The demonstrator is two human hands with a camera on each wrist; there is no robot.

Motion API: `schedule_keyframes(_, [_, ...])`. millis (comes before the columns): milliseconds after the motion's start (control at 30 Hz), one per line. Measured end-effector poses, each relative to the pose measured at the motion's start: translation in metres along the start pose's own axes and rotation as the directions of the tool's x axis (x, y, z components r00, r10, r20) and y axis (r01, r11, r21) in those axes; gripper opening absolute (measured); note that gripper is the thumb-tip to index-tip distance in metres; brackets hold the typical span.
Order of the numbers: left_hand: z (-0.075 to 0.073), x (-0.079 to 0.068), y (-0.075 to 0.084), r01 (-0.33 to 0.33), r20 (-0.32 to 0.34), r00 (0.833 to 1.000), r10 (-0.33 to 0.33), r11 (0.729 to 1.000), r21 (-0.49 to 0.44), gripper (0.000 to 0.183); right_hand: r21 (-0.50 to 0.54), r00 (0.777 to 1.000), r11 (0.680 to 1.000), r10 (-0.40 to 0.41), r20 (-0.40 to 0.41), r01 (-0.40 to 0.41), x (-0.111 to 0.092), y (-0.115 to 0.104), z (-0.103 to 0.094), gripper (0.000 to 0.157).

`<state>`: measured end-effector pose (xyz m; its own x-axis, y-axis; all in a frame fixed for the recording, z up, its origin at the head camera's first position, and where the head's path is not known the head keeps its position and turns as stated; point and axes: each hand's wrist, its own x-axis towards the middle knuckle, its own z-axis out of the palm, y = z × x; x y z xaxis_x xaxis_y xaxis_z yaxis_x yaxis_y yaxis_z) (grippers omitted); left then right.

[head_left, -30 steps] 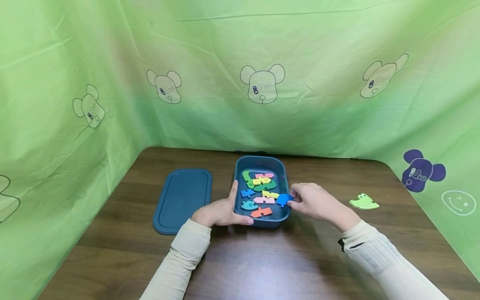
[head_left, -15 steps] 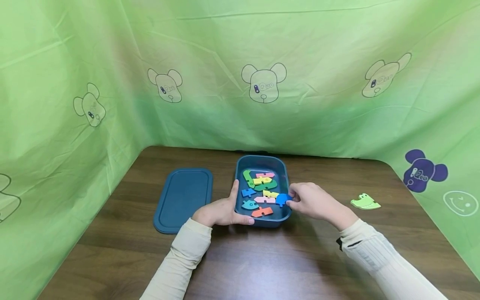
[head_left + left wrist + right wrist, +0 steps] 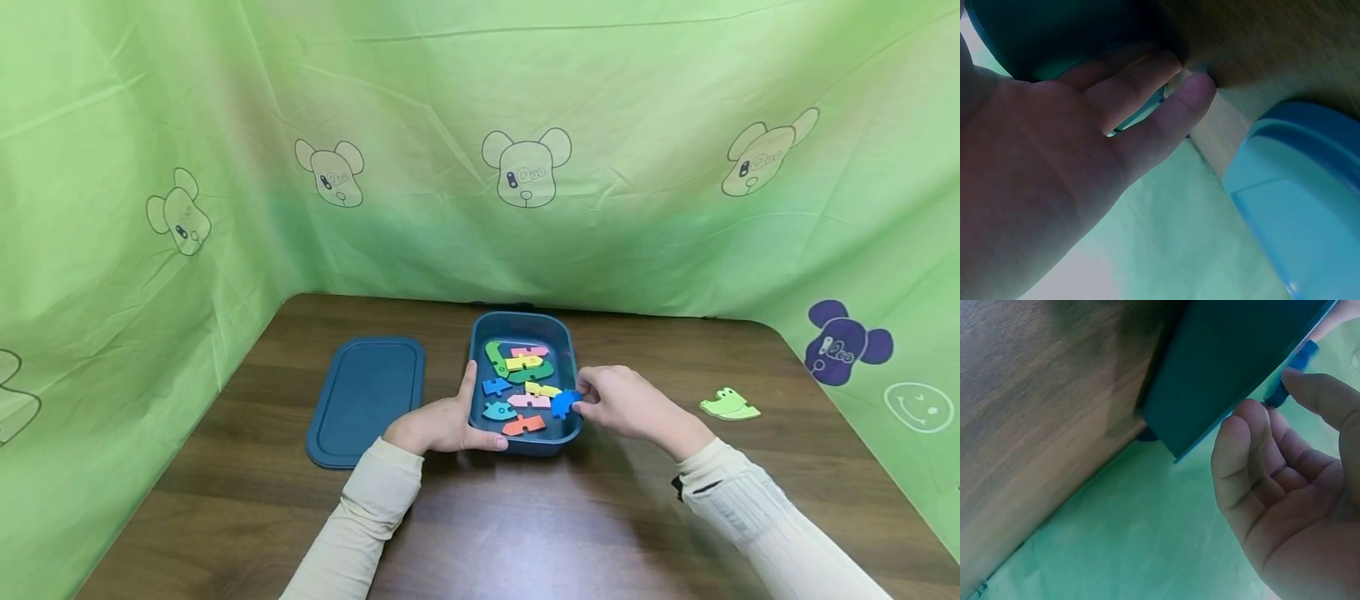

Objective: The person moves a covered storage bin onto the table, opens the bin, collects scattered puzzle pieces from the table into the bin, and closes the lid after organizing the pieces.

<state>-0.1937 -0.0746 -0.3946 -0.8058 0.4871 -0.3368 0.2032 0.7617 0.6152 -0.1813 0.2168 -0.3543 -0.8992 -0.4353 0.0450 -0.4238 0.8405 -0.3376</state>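
My left hand (image 3: 442,423) rests against the near left corner of a dark blue box (image 3: 522,318), its thumb along the front and its fingers against the left side. In the left wrist view those fingers (image 3: 1166,119) look mostly straight. Over the box's right rim, my right hand (image 3: 628,404) pinches a blue puzzle piece (image 3: 564,405) between thumb and fingers. The right wrist view shows the piece (image 3: 1291,375) edge-on. Several colourful foam-like pieces lie in the box, among them an orange one (image 3: 525,425), a teal one (image 3: 498,411) and a dark green one (image 3: 531,372).
A dark blue lid (image 3: 367,400) lies flat on the wooden table (image 3: 495,533), left of the box. To the right lies a light green crocodile-head piece (image 3: 729,404). Green cloth (image 3: 420,250) with bear drawings hangs behind and at both sides.
The blue piece has turned in my right fingers and shows a different outline. Both hands stay in nearly the same places, and the box has not visibly moved.
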Motion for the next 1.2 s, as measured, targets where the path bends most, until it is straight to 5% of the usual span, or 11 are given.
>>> schedule_keyframes(500, [0.000,-0.001,0.004,0.018,-0.009,1.000,-0.018,1.000,0.016,0.131,-0.024,0.993,1.000,0.012,-0.121,-0.015,-0.023,0.017,-0.009,0.014])
schedule_keyframes(967, [0.001,0.000,0.002,0.007,-0.004,1.000,-0.007,1.000,0.007,0.131,-0.137,0.980,0.977,0.148,-0.131,-0.165,-0.072,0.131,-0.026,0.007])
schedule_keyframes(1200, [0.002,0.001,0.000,0.008,-0.006,1.000,-0.008,1.000,0.001,0.131,-0.183,0.981,0.965,0.177,-0.081,-0.189,-0.088,0.173,-0.034,0.022])
